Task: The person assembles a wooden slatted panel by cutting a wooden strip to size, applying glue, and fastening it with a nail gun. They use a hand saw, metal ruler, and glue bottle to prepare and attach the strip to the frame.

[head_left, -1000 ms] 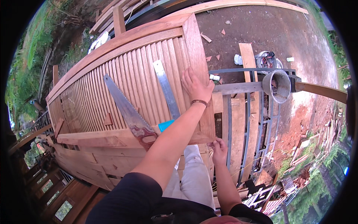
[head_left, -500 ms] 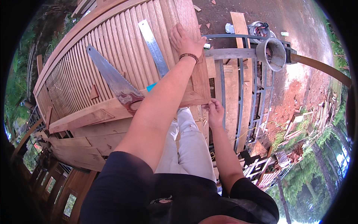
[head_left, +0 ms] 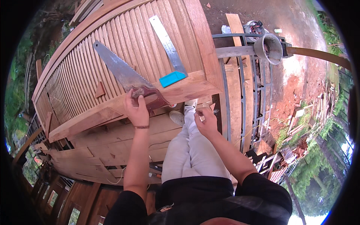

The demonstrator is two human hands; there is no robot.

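Observation:
A hand saw (head_left: 119, 67) lies slantwise across the slatted wooden panel (head_left: 144, 41), its toothed blade pointing to the far left. My left hand (head_left: 137, 109) is closed on the saw's dark red-brown wooden handle, at the panel's near edge. Right of the saw rests a try square (head_left: 173, 79) with a turquoise stock and a steel blade. My right hand (head_left: 206, 120) hovers over my lower leg, just off the panel's near right corner. Its fingers are curled together; whatever may be in them is hidden.
A small wooden wedge (head_left: 99, 90) sits on the slats. Planks (head_left: 90, 144) lie below the panel on the near side. To the right are a dark metal frame (head_left: 243, 101) with boards and a grey bucket (head_left: 268, 48). My shoe (head_left: 177, 117) shows beneath the panel edge.
My left hand has come back from the panel's far right side to the saw handle, uncovering the try square. My right hand has left the panel corner and drawn slightly left and nearer.

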